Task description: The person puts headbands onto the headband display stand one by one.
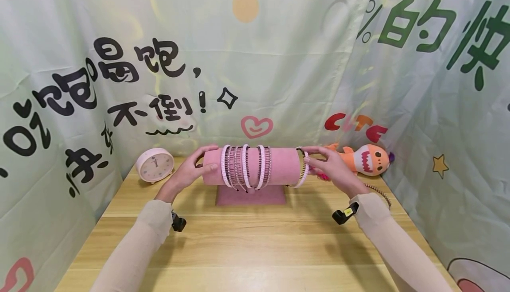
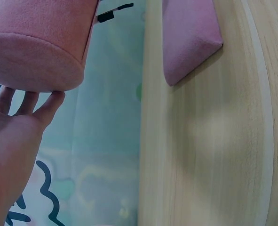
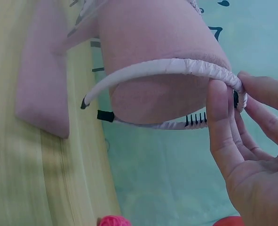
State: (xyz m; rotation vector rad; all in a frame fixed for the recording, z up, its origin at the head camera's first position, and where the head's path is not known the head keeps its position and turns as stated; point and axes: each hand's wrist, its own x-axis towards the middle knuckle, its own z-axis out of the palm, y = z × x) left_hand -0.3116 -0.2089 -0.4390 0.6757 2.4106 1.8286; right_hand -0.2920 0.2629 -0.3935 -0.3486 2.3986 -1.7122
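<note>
A pink velvet headband stand (image 1: 284, 166), a horizontal roll on a flat base (image 1: 251, 199), stands toward the back of the table. Several headbands (image 1: 245, 163), pale and toothed inside, are fitted around the roll's left and middle part. My left hand (image 1: 191, 168) holds the roll's left end, thumb in front and fingers at the top and end. At the right end, my right hand (image 1: 332, 168) pinches a pale pink headband (image 3: 171, 67) between thumb and fingers. In the right wrist view this band loops around the roll's end, its two tips apart near the base side.
A round pink clock (image 1: 154, 165) stands at the back left of the wooden table (image 1: 255, 243). An orange plush toy (image 1: 368, 159) lies at the back right, with a coiled cord (image 1: 380, 194) near my right wrist. Printed curtains (image 1: 279, 70) enclose the table.
</note>
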